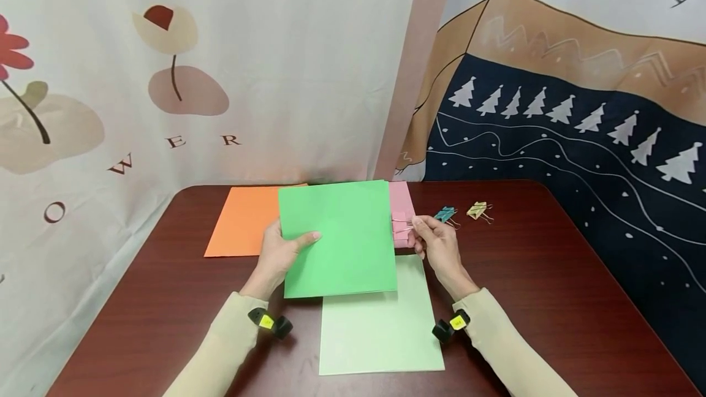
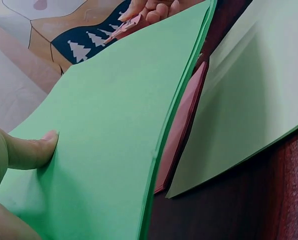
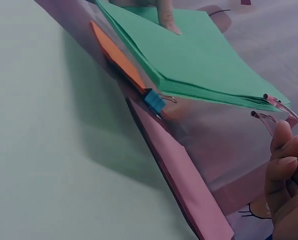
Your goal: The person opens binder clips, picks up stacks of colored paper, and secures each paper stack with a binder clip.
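Note:
My left hand [image 1: 276,256] grips a stack of bright green paper [image 1: 342,238] by its left side, thumb flat on top, and holds it tilted above the table. At the stack's right edge my right hand [image 1: 441,253] pinches the handles of a pink binder clip [image 3: 270,98]. The clip's mouth is spread, one lip above the green sheets and the other below in the right wrist view. Under the green stack, a pale green paper [image 1: 380,336] lies on the table, partly covered from above.
Orange paper [image 1: 242,222] lies at the back left, with a blue binder clip [image 3: 153,101] at its edge. Pink paper [image 1: 402,195] lies behind the green stack. A teal binder clip [image 1: 445,214] and a yellow one [image 1: 478,210] rest on the brown table [image 1: 529,299]. Printed curtains hang behind.

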`<state>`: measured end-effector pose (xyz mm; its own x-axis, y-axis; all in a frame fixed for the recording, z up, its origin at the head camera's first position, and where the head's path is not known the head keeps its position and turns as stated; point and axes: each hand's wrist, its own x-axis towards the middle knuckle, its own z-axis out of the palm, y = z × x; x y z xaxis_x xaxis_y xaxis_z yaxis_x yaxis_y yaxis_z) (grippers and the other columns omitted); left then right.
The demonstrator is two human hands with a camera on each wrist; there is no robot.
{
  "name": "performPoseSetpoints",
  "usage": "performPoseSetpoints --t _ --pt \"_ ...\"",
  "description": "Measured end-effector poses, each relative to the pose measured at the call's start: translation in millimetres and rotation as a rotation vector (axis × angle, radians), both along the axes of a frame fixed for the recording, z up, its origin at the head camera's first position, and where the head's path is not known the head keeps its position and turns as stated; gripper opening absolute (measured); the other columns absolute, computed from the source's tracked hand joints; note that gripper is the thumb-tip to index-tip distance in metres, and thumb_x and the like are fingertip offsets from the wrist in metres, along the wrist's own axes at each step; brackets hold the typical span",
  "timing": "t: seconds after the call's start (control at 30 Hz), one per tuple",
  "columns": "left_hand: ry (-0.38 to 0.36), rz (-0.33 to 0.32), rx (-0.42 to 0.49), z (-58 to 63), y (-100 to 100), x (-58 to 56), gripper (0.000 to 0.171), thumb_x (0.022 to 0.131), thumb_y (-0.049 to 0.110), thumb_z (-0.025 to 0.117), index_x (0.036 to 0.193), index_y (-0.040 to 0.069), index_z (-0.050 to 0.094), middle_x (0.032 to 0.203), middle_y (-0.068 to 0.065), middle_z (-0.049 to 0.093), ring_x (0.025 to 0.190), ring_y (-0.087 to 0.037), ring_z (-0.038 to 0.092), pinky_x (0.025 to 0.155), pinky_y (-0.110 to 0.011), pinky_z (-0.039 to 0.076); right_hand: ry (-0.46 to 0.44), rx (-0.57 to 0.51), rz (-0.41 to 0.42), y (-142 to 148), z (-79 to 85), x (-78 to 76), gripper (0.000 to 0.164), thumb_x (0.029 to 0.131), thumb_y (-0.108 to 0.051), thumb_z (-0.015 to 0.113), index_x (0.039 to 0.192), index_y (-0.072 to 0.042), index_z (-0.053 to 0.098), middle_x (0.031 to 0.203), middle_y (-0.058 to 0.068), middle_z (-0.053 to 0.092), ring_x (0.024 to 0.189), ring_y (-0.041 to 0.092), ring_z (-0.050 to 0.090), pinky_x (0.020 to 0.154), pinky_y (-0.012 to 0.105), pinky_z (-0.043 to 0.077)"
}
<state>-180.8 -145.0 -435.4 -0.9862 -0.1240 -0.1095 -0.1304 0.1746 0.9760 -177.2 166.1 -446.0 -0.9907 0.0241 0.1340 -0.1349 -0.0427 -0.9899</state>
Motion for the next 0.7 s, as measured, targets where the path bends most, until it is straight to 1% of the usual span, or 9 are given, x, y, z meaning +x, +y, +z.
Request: performPoseSetpoints --t 0.27,0.53,0.7 --pt "-0.009 0.002 0.033 0.5 4.5 2.3 0.051 0.083 0.015 0.087 0.126 0.011 0.06 0.122 -0.006 0.066 0.098 -0.019 0.064 0.082 -0.032 0.055 -0.013 -0.007 0.02 -4.2 -1.5 2.0 0.033 0.107 -0.02 0.056 0.107 0.012 0.062 0.063 -0.001 0.06 0.052 0.008 0.047 0.048 0.02 0.04" --pt "-0.007 -0.002 0.044 -1.1 8.1 3.4 0.049 0.082 0.016 0.088 0.124 0.012 0.062 0.118 -0.003 0.068 0.093 -0.016 0.066 0.08 -0.032 0.055 -0.006 0.002 0.021 -6.6 -3.7 2.5 0.035 0.106 -0.023 0.058 0.105 0.012 0.063 0.065 -0.001 0.06 0.052 0.008 0.048 0.048 0.02 0.041" --pt "-0.015 0.005 0.037 -2.4 9.2 3.2 0.049 0.082 0.017 0.088 0.124 0.013 0.062 0.119 -0.004 0.068 0.094 -0.017 0.066 0.08 -0.032 0.055 -0.042 0.023 0.026 -6.5 -5.3 0.4 0.038 0.104 -0.031 0.062 0.102 0.007 0.064 0.066 0.001 0.059 0.053 0.009 0.049 0.048 0.02 0.041"
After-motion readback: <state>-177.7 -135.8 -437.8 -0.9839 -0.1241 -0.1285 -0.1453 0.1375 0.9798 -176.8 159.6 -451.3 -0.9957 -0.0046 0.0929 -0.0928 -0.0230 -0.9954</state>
